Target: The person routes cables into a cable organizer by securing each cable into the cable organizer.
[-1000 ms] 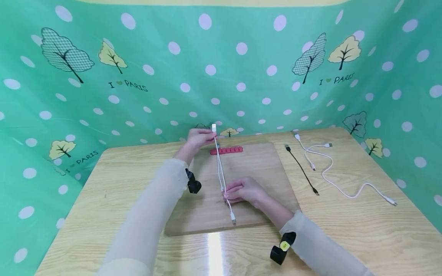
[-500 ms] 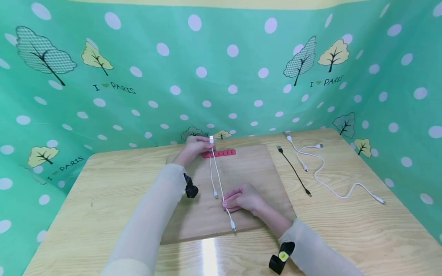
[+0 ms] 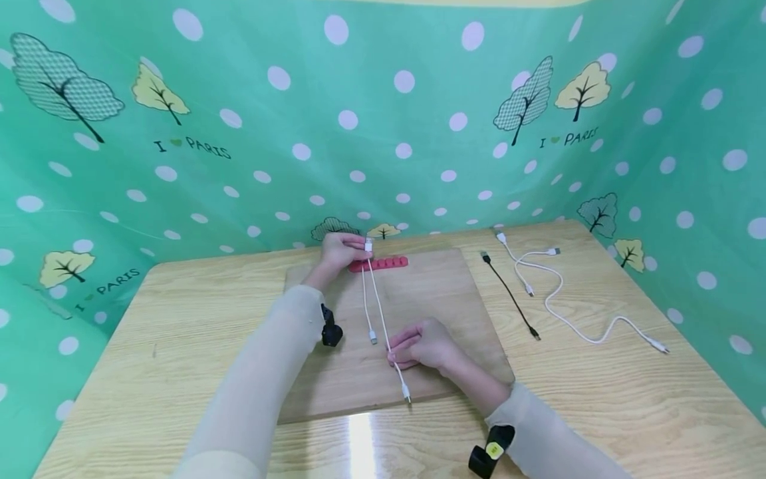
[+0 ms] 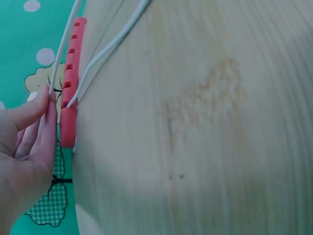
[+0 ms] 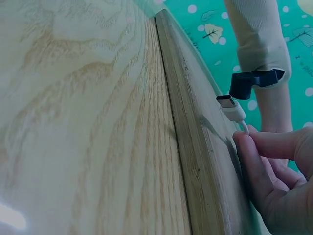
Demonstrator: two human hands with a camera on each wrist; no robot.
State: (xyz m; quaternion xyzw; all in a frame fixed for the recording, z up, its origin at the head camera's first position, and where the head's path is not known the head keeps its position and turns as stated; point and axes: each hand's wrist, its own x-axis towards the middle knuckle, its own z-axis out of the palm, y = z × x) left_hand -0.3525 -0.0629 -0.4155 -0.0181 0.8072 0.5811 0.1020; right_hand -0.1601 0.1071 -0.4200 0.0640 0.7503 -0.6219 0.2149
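Observation:
A white cable (image 3: 380, 303) is stretched between both hands above a wooden board. My left hand (image 3: 342, 251) pinches its USB plug end beside a red cable holder (image 3: 383, 264) at the board's back edge. Lower down, my right hand (image 3: 426, 346) pinches the cable near its other connector (image 5: 234, 111), which sticks out past the fingertips. A second white cable (image 4: 105, 50) runs through a slot at one end of the holder in the left wrist view; its small connector (image 3: 373, 336) lies over the board.
Right of the wooden board (image 3: 335, 399) lie a short black cable (image 3: 511, 295) and white cables (image 3: 561, 283) on the wooden table (image 3: 197, 332). A green dotted curtain (image 3: 239, 100) hangs behind and at both sides.
Since a second ago the right hand has shifted slightly away from the second cable's connector, so the two cables now stand apart. The head view has turned a little. Both hands keep their pinch.

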